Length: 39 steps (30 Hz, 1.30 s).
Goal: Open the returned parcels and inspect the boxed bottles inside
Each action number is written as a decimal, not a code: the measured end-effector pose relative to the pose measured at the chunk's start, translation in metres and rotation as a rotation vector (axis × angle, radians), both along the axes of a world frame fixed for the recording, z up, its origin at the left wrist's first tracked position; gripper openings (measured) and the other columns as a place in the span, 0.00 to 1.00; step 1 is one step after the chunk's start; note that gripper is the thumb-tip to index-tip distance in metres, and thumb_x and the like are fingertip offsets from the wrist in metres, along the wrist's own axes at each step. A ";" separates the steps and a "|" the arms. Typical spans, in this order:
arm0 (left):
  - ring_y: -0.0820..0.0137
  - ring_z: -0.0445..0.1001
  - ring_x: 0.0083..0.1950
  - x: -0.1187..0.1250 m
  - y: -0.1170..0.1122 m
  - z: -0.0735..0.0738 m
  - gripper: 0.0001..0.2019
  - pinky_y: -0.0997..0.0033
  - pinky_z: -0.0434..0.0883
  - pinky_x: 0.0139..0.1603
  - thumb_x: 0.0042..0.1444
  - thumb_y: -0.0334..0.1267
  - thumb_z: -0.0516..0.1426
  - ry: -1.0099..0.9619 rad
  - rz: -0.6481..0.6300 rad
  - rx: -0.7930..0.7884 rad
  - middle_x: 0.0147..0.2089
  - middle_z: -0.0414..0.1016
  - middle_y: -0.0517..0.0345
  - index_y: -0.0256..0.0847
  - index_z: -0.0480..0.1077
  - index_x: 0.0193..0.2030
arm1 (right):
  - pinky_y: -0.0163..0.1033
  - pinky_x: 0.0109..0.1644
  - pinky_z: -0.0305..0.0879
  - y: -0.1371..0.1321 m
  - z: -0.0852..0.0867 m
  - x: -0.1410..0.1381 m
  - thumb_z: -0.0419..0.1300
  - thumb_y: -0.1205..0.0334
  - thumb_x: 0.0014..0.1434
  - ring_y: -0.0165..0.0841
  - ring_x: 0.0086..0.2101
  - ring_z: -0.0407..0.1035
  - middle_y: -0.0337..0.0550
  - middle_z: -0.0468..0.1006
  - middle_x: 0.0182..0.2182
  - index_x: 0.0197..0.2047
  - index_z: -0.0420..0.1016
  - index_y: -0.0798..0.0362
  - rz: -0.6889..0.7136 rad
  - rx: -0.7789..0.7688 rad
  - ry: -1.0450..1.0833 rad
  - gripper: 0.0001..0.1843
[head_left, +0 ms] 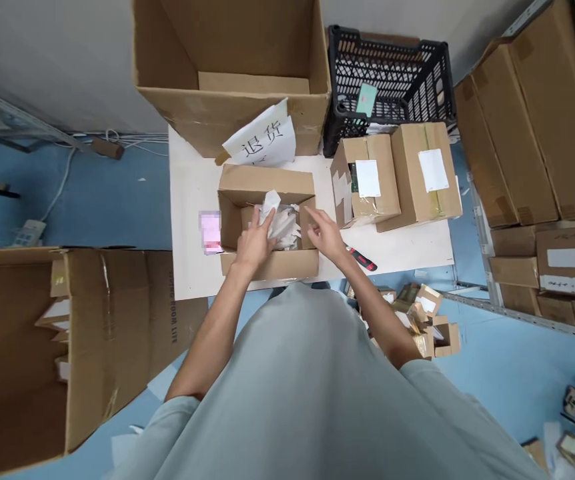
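A small open cardboard box [267, 183] sits in the middle of the white table [187, 200], with crumpled white packing paper [285, 223] inside. My left hand [253, 243] reaches into the box and pinches a piece of that paper. My right hand [323, 233] hovers at the box's right edge, fingers spread and holding nothing. A red and black utility knife [363, 259] lies on the table just right of my right wrist.
A large open carton [232, 60] with a handwritten paper sign [262, 141] stands at the table's back, a black plastic crate [390, 77] beside it. Two taped boxes [397, 177] sit at the right. A big carton [67, 347] stands on the floor at left, stacked cartons [527, 127] at right.
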<state>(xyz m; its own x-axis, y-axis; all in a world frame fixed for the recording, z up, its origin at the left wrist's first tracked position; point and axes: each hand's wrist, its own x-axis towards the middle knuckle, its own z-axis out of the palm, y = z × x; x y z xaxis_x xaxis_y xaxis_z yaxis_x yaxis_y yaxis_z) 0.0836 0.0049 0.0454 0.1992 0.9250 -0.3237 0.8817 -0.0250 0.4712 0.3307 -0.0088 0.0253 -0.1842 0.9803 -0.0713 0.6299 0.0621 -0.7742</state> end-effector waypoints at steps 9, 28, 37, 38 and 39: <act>0.34 0.74 0.73 0.051 0.008 0.033 0.36 0.31 0.71 0.72 0.70 0.45 0.62 -0.006 0.086 0.120 0.85 0.60 0.40 0.50 0.61 0.83 | 0.50 0.70 0.71 -0.027 -0.070 0.072 0.76 0.59 0.63 0.49 0.59 0.79 0.64 0.74 0.68 0.77 0.68 0.59 -0.080 -0.490 -0.280 0.44; 0.55 0.82 0.64 0.108 -0.057 0.049 0.25 0.54 0.84 0.61 0.76 0.52 0.56 -0.099 0.274 0.200 0.77 0.71 0.42 0.45 0.72 0.74 | 0.47 0.65 0.72 -0.037 -0.151 0.080 0.47 0.66 0.81 0.47 0.60 0.74 0.63 0.78 0.62 0.71 0.72 0.60 -0.061 -0.393 -0.395 0.23; 0.53 0.81 0.66 0.092 -0.082 0.048 0.23 0.53 0.84 0.61 0.75 0.47 0.57 -0.166 0.263 0.209 0.76 0.72 0.42 0.43 0.74 0.72 | 0.49 0.66 0.72 -0.030 -0.135 0.054 0.55 0.64 0.78 0.50 0.61 0.76 0.70 0.79 0.61 0.64 0.75 0.63 -0.113 -0.470 -0.455 0.17; 0.53 0.82 0.65 0.087 -0.082 0.049 0.23 0.52 0.84 0.62 0.75 0.47 0.57 -0.176 0.252 0.219 0.76 0.72 0.42 0.44 0.74 0.72 | 0.48 0.63 0.74 -0.030 -0.131 0.051 0.55 0.65 0.78 0.50 0.59 0.78 0.70 0.81 0.59 0.62 0.76 0.63 -0.131 -0.482 -0.462 0.16; 0.54 0.82 0.65 0.081 -0.083 0.050 0.23 0.51 0.83 0.63 0.75 0.47 0.57 -0.191 0.244 0.230 0.76 0.72 0.43 0.44 0.74 0.72 | 0.47 0.62 0.74 -0.030 -0.126 0.050 0.56 0.66 0.77 0.49 0.57 0.80 0.69 0.82 0.57 0.61 0.76 0.62 -0.149 -0.485 -0.469 0.15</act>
